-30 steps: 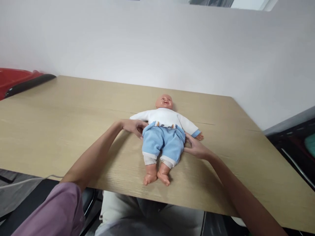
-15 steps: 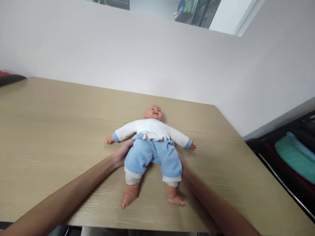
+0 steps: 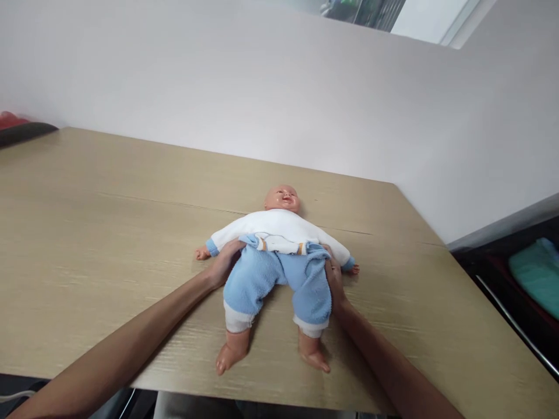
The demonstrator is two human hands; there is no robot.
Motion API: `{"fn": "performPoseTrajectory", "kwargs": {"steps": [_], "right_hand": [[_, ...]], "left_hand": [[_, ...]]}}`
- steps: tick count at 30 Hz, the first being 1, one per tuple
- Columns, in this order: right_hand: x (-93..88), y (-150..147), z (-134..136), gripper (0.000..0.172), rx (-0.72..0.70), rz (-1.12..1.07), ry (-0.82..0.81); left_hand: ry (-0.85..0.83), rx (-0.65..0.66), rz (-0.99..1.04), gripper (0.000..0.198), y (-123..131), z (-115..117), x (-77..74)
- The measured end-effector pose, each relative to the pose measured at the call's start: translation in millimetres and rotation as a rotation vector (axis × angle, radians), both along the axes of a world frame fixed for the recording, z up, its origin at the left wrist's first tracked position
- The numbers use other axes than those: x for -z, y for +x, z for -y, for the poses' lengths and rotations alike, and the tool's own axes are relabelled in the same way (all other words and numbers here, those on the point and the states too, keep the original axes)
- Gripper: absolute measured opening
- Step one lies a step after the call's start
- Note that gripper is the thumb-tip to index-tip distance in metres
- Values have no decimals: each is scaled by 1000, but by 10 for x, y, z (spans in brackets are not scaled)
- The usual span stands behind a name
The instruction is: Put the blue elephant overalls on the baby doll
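Note:
A baby doll (image 3: 283, 199) lies on its back on the wooden table, head away from me and bare feet toward me. It wears a white long-sleeved top (image 3: 279, 221) with blue cuffs. Blue pants (image 3: 255, 285) with white hems cover its legs, and their waistband is bunched at the hips. At the left side of the waistband, my left hand (image 3: 226, 263) is closed on the pants, its fingertips partly hidden by the cloth. My right hand (image 3: 334, 278) grips the pants at the opposite hip, with some fingers behind the fabric.
The wooden table (image 3: 109, 250) meets a pale wall (image 3: 218, 81) at the back. A dark object with something red (image 3: 11, 120) sits at the far left. Beyond the table's right edge are dark shelving and a folded teal cloth (image 3: 537, 276).
Both hands have drawn the pants' waistband slightly up and outward. My right hand shows more at the hip. The doll's arms slope down more, and the view has shifted a little.

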State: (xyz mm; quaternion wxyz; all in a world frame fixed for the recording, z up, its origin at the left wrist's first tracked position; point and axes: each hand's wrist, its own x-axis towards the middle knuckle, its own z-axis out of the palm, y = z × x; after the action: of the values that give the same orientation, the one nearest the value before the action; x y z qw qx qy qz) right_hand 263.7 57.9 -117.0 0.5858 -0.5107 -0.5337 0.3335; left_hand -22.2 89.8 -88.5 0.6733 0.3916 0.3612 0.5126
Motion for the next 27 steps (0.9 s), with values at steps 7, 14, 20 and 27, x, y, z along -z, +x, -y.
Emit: {"fn": "performPoseTrajectory", "kwargs": {"steps": [7,14,20,27], "right_hand": [[-173,22,-27,33,-123,-64,0],[-493,-61,-141,19,-312,298,103],[-664,-186,-593,31,-184,291,-4],[-518,-130,-983,36,-206,366,-129]], "left_hand": [[289,-117,-204,30,-120,2,-44],[596,-95,-444,33,-191,-7,-164],[279,40,-436,45,-178,-259,-247],[209,101,-531,40,-218,-401,-244]]}}
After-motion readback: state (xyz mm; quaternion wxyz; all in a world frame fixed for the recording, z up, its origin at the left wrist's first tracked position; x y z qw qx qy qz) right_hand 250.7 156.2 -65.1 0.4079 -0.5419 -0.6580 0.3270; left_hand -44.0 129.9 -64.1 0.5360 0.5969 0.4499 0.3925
